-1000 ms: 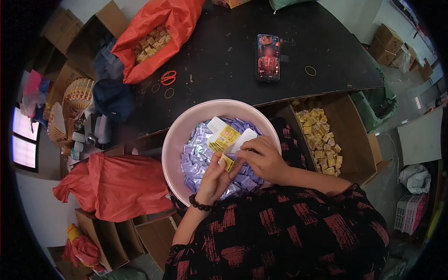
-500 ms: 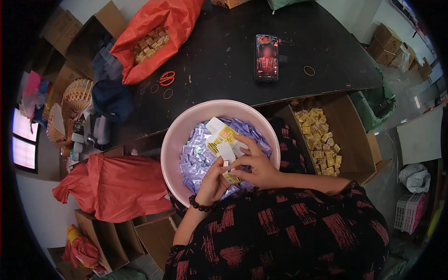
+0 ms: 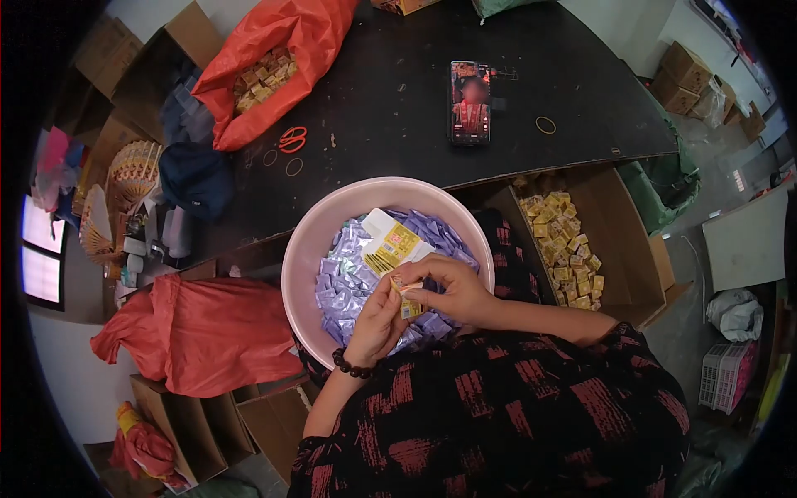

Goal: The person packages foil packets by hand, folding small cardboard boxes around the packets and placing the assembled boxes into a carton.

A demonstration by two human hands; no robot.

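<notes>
Over a pink basin (image 3: 300, 236) full of small purple packets (image 3: 339, 286), both hands meet at a small yellow box (image 3: 409, 305). My left hand (image 3: 378, 324), with a dark bead bracelet at the wrist, grips the box from its left side. The fingers of my right hand (image 3: 444, 289) are closed on its upper part from the right. Flat yellow-and-white cartons (image 3: 397, 244) lie on the packets just beyond the fingers. What is inside the box cannot be seen.
A black table (image 3: 374, 108) bears a phone (image 3: 471, 104), orange scissors (image 3: 293, 139), rubber bands and an open red bag (image 3: 320, 41) of small yellow boxes. At right is a cardboard carton (image 3: 618, 224) with many yellow boxes (image 3: 564, 245). Another red bag (image 3: 224, 332) stands at left.
The white flap that stood up from the small box is now folded down under my fingers. My right hand has shifted slightly, and the whole view has moved a little.
</notes>
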